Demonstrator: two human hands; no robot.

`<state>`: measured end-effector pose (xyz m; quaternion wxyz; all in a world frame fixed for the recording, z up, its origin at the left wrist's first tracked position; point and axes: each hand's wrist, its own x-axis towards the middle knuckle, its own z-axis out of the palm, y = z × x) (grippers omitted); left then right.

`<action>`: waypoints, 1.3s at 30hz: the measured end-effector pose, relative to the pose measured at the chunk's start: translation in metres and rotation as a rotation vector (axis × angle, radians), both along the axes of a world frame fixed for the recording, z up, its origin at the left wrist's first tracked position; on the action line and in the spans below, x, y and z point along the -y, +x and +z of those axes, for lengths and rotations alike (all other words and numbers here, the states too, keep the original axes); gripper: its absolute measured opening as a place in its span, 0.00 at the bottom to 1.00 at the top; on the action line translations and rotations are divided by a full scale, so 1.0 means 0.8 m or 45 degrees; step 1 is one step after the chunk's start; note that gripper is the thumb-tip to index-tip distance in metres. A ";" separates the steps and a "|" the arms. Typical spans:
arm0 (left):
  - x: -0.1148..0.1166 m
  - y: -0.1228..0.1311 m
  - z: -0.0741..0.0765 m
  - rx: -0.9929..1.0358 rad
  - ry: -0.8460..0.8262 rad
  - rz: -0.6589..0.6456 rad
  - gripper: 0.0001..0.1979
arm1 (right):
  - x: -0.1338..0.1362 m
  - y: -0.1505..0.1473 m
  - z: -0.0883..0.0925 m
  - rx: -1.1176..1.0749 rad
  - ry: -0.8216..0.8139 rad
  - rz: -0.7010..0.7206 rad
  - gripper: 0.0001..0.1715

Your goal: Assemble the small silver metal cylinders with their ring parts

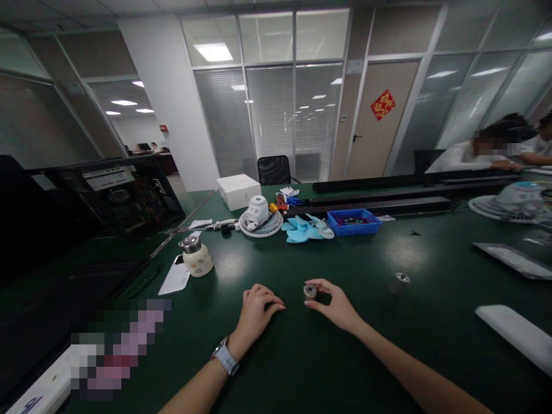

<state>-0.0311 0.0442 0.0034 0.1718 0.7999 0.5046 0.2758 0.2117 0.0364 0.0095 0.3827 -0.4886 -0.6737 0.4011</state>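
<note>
Metal cylinder [309, 293], head view: at near centre of worktop [293, 365], pinched in right hand [338, 309] between thumb and fingers. Left hand [257, 307] half-open, nothing visible held. Cylinder looks stiff, probably weighty, smooth; best gripped around sides.

- The right hand [338, 309] is covering part of the small metal cylinder [310, 292] with its thumb and fingertips.
- The left forearm [202, 379] and right forearm [401, 359] are running off the bottom edge.
- At far right, the white fan housing [515, 200] is being cut by the right edge; at near right, so is the white slab [513, 330].
- Mosaic blocks [129, 348] are masking something at near left.
- Small items in the blue tray [356, 231] are appearing too tiny to identify.
- At far left, the open computer case [125, 192] is showing inner parts too dim to separate.
</note>
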 end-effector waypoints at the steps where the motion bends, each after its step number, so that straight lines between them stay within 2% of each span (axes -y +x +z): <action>1: 0.000 -0.001 -0.001 0.012 0.012 0.003 0.05 | 0.000 0.001 -0.001 0.000 -0.007 0.015 0.27; 3: 0.000 -0.003 0.002 0.084 0.074 0.064 0.11 | 0.002 0.003 -0.002 0.003 0.002 0.050 0.34; 5: 0.001 -0.007 0.007 0.229 0.182 0.200 0.17 | 0.003 0.010 -0.001 0.020 0.027 0.056 0.46; 7: 0.002 -0.010 0.013 0.388 0.285 0.355 0.15 | 0.003 0.020 0.001 0.054 0.040 0.029 0.53; 11: 0.004 -0.010 0.018 0.528 0.318 0.509 0.15 | 0.000 0.036 0.004 0.103 0.017 0.013 0.47; 19: 0.006 -0.006 0.013 0.513 0.245 0.502 0.15 | 0.000 0.005 -0.002 0.105 -0.014 -0.043 0.29; 22: 0.006 -0.007 0.011 0.507 0.229 0.498 0.15 | -0.001 0.003 -0.004 0.070 -0.062 -0.064 0.26; 24: 0.005 -0.008 0.011 0.503 0.229 0.501 0.15 | -0.003 0.008 -0.003 -0.067 -0.151 -0.035 0.27; 29: 0.005 -0.008 0.011 0.502 0.240 0.498 0.15 | -0.007 0.027 0.008 -0.717 -0.532 0.056 0.28; 31: 0.005 -0.007 0.011 0.496 0.231 0.493 0.15 | -0.010 0.036 0.016 -0.838 -0.594 0.054 0.26; 33: 0.006 -0.007 0.012 0.498 0.220 0.481 0.15 | -0.016 0.051 0.026 -0.808 -0.531 0.005 0.25; 35: 0.006 -0.006 0.012 0.507 0.209 0.457 0.15 | -0.024 0.074 0.036 -0.650 -0.351 -0.133 0.26; 39: 0.008 -0.004 0.012 0.509 0.173 0.416 0.15 | -0.042 0.144 0.049 -0.017 0.106 -0.678 0.32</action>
